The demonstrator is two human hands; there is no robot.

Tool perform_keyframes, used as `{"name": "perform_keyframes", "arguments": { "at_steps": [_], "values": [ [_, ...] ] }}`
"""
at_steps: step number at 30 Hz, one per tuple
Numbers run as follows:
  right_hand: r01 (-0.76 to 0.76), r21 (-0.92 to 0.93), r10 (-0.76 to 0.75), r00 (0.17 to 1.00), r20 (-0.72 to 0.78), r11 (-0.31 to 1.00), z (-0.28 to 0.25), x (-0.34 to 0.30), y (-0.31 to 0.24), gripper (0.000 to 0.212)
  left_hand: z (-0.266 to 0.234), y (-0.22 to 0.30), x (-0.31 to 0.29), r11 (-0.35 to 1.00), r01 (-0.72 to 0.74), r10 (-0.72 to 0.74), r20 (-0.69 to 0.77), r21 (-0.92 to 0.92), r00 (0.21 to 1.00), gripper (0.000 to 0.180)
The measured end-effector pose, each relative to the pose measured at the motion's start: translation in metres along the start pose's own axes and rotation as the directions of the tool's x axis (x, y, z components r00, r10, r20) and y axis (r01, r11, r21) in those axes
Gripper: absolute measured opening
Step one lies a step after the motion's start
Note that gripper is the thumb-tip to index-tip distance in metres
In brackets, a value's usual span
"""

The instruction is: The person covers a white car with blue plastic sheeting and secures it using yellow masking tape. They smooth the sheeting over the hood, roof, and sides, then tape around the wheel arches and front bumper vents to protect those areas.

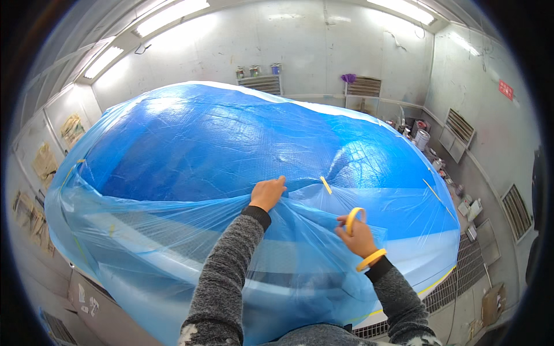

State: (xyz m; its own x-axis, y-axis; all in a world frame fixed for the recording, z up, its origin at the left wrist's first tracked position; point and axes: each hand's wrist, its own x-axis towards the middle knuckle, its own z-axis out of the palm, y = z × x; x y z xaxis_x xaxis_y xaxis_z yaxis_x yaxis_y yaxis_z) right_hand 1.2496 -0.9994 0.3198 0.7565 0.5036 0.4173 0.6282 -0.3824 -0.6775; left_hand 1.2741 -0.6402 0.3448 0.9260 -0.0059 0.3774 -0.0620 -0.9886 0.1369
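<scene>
Thin blue plastic sheeting (pixel 202 155) covers a large rounded body, apparently a car, with white and dark parts showing through its lower side. My left hand (pixel 268 193) is closed on a bunched fold of the sheeting, and creases fan out from it. To the right, my right hand (pixel 359 237) has its fingers closed around a roll of yellow masking tape (pixel 350 222), close to the film's gathered edge. A second yellow tape roll (pixel 371 260) rings my right wrist. Between the hands, a short tape strip (pixel 326 185) sticks to the film.
Cans and bottles (pixel 422 138) line the right wall. Floor grating (pixel 464 268) runs beside the covered body, with a cardboard box (pixel 493 303) near it. Metal walls carry vents (pixel 363 86), and papers (pixel 46 164) hang at left. Small cans (pixel 254 71) stand at the back.
</scene>
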Motion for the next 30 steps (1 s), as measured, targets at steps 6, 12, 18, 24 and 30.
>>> {"name": "perform_keyframes", "arguments": {
  "at_steps": [6, 12, 18, 24, 30],
  "values": [
    [0.075, -0.318, 0.040, 0.939, 0.342, 0.945, 0.043, 0.019, 0.002, 0.060, 0.006, -0.009, 0.025, 0.999, 0.021, -0.020, -0.035, 0.032, 0.999, 0.026],
    [-0.031, -0.471, 0.178, 0.946, 0.271, 0.881, 0.050, 0.034, 0.043, 0.075, 0.009, -0.011, 0.033, 0.998, 0.054, -0.052, -0.118, 0.012, 0.992, 0.026],
    [-0.045, -0.452, 0.073, 0.996, 0.045, 0.891, 0.016, 0.057, 0.008, 0.049, -0.046, 0.025, 0.030, 0.985, -0.023, -0.016, -0.220, -0.170, 0.975, 0.023],
    [0.237, 0.285, -0.282, 0.951, 0.130, 0.929, -0.020, 0.054, -0.083, 0.023, -0.141, 0.123, -0.033, 0.821, -0.255, 0.233, -0.106, -0.511, 0.967, 0.025],
    [0.399, 0.253, -0.441, 0.886, 0.141, 0.882, -0.029, 0.043, -0.135, 0.028, -0.194, 0.171, -0.087, 0.853, -0.453, 0.347, -0.368, -0.258, 0.863, 0.030]
  ]
}}
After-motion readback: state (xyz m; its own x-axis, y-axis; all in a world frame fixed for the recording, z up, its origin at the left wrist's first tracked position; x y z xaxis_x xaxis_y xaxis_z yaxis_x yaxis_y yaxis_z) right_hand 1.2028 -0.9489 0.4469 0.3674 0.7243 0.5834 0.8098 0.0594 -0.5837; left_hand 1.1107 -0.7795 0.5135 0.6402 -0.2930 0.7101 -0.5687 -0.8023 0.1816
